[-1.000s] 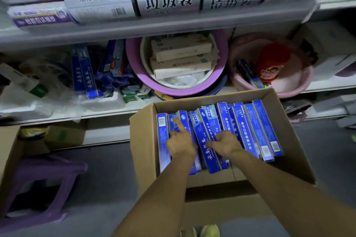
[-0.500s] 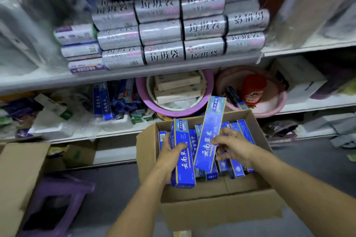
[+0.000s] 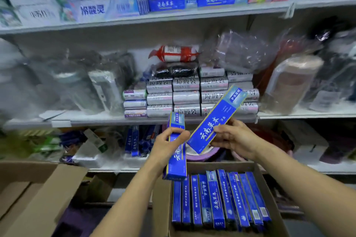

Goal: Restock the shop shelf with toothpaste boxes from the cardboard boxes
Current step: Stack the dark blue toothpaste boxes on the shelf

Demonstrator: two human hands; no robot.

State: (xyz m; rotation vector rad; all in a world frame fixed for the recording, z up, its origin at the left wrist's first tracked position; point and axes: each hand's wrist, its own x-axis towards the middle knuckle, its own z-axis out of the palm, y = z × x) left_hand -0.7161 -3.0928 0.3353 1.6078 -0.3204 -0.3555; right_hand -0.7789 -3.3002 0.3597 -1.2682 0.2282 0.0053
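While both hands are raised above the open cardboard box [image 3: 161, 208], each carries one blue pack. The left hand [image 3: 167, 144] curls fingers and thumb round the middle of an upright toothpaste box [image 3: 176, 161], and the right hand [image 3: 237, 140] pinches the lower half of a tilted toothpaste box [image 3: 217, 119], whose upper end leans up and to the right in front of the bin-bag rolls [image 3: 186, 96]. The two packs nearly meet at the tilted one's lower corner. Below them the packed toothpaste boxes [image 3: 219, 198] stand on end in a tight row inside the carton. The likely destination is the top shelf [image 3: 192, 14], where matching blue boxes [image 3: 166, 3] lie lengthwise with their printed faces outward. To do this well, each pack probably wants turning level before it reaches the shelf edge, label facing out like its neighbours. Setting them down one at a time, square against that row, should work best. Holding near the middle ought to keep the long cartons from swinging into the red box at the row's right end.
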